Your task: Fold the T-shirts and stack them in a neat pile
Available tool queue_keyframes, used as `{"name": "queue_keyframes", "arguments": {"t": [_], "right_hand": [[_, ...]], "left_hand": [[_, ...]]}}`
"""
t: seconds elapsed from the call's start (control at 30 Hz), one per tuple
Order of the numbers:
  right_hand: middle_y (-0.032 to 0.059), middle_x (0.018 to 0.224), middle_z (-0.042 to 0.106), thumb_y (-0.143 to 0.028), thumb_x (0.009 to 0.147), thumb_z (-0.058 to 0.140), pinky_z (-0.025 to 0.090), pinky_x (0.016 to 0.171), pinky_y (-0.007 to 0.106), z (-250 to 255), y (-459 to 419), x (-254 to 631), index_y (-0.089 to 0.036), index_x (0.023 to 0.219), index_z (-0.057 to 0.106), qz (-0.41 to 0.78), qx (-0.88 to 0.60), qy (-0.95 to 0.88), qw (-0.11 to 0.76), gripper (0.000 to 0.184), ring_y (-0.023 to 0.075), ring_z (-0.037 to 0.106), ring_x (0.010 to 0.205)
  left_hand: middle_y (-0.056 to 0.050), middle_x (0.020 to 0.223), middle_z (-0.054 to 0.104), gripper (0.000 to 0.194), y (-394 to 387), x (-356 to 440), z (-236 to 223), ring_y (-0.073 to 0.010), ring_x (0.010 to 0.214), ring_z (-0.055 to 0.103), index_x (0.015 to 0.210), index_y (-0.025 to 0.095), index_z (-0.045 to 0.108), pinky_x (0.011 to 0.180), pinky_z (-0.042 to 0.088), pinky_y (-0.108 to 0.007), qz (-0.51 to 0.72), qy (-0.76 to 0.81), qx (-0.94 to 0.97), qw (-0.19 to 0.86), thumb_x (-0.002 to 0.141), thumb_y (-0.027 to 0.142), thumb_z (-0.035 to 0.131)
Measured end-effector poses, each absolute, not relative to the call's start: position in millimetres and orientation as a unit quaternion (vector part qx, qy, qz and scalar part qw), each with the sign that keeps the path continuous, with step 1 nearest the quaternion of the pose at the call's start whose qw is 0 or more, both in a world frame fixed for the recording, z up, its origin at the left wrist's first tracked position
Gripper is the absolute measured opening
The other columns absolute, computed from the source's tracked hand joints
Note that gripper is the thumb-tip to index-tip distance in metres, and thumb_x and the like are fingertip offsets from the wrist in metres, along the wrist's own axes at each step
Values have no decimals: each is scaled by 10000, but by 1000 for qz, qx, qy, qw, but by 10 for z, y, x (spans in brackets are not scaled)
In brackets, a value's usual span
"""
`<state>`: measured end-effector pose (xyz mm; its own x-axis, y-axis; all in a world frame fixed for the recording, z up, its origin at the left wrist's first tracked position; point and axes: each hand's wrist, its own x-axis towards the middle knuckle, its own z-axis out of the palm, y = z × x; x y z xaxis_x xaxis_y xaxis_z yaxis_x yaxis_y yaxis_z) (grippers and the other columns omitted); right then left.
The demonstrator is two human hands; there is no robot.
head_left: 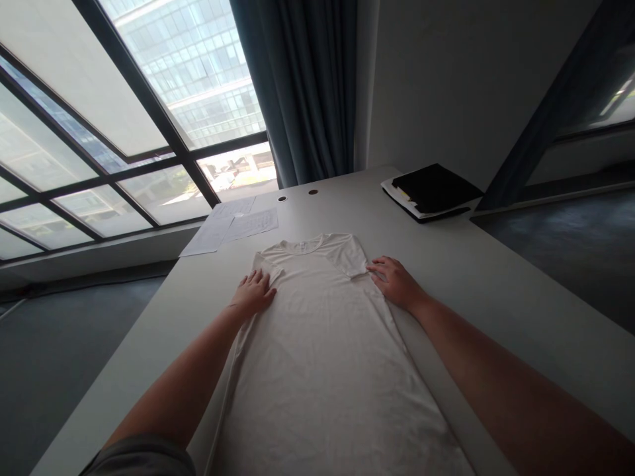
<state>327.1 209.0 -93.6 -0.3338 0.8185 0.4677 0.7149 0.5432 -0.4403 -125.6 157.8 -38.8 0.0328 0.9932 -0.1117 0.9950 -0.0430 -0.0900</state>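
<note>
A white T-shirt [327, 350] lies spread on the white table, its collar at the far end and its hem running out of view toward me. Both short sleeves are folded in over the body. My left hand [254, 292] rests flat on the shirt's left edge just below the sleeve, fingers spread and palm down. On the other side my right hand [394, 283] touches the right edge by the sleeve's hem, its fingers loosely stretched out. Faint wrinkles cross the fabric between the two hands.
Paper sheets [233, 223] lie at the table's far left. A black folder [436, 188] with papers sits at the far right. Two round cable holes are in the table [342, 198] near the back. Beyond are a dark curtain [312, 92] and a large window [114, 145].
</note>
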Motion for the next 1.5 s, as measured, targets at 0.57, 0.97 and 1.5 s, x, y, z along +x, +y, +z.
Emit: {"name": "queue_keyframes", "arguments": {"t": [0.57, 0.97, 1.5], "right_hand": [[149, 1230, 707, -254, 921, 584, 476, 1116, 500, -886, 2066, 3254, -199, 1151, 807, 80, -466, -812, 342, 325, 299, 617, 1210], [154, 1215, 707, -233, 925, 580, 470, 1112, 481, -880, 2077, 3242, -177, 1136, 803, 83, -457, -813, 350, 312, 290, 622, 1190], [135, 1557, 543, -362, 968, 527, 336, 1234, 573, -863, 2018, 3214, -202, 1430, 665, 71, -475, -852, 209, 508, 360, 392, 1504]], "left_hand": [[-140, 1199, 732, 373, 2040, -827, -230, -293, 1081, 713, 1138, 229, 718, 879, 520, -371, 1, 745, 667, -13, 1021, 444, 437], [-129, 1319, 708, 486, 2212, -977, -350, -289, 1249, 636, 1230, 253, 726, 1041, 488, -395, 29, 752, 658, 19, 1059, 493, 339], [-130, 1731, 275, 687, 2740, -1274, -607, -357, 1583, 265, 1605, 220, 428, 1244, 256, -592, 38, 791, 610, 41, 1016, 557, 323]]}}
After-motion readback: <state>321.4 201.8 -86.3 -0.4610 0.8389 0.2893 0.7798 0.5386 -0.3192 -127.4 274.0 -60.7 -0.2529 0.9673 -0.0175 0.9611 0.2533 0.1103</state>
